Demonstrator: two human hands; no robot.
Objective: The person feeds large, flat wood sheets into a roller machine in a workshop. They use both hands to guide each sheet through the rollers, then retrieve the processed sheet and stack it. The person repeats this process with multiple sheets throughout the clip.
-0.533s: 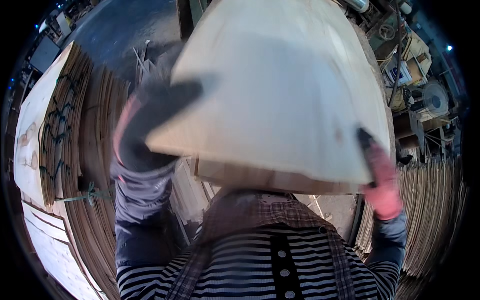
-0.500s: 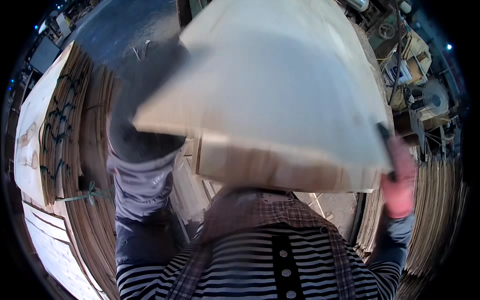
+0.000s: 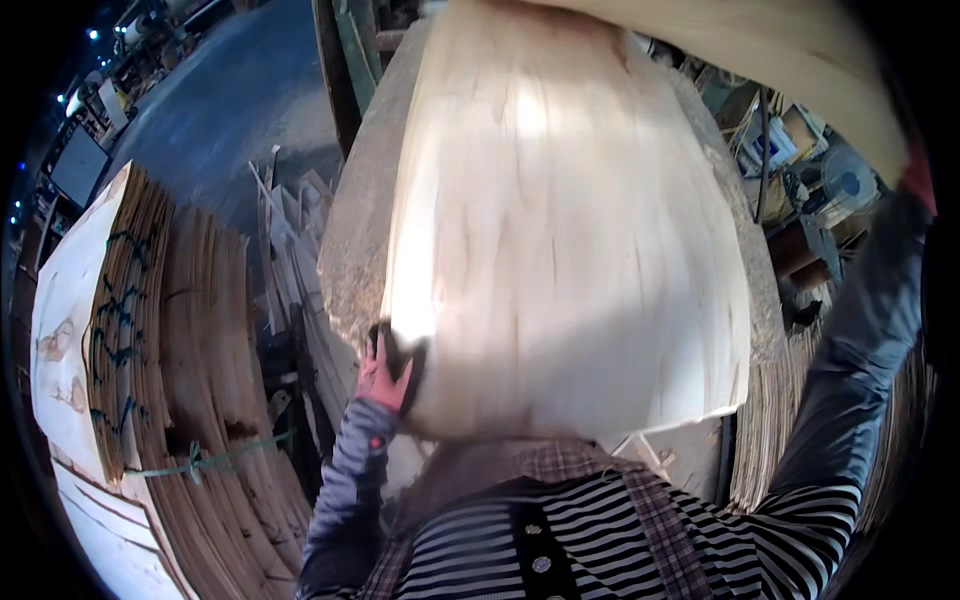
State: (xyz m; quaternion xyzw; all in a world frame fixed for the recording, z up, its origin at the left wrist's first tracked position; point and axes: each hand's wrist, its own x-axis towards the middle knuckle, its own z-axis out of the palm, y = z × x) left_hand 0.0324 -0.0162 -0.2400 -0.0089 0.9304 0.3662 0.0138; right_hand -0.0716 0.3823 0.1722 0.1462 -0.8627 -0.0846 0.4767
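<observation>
A large, thin, pale veneer sheet (image 3: 560,230) fills the middle of the view and lies curved over a rough chipboard top (image 3: 352,230). My left hand (image 3: 388,368), in a dark and pink glove, pinches the sheet's near left corner. My right arm reaches up along the right rim. My right hand (image 3: 915,172), in a reddish glove, is only partly visible and holds a pale curled edge of the sheet (image 3: 760,40) at the top right. My striped top and plaid apron show at the bottom.
A tall stack of veneer sheets (image 3: 150,330) tied with green cord (image 3: 200,462) stands at my left. Loose wood strips (image 3: 290,230) lean beside the chipboard top. More stacked sheets (image 3: 768,430) and machinery (image 3: 835,185) sit at the right. Dark floor (image 3: 220,100) lies beyond.
The sheet, held up in front of me before, has come down over the chipboard top. My left hand dropped to its near left corner and my right arm rose to the upper right.
</observation>
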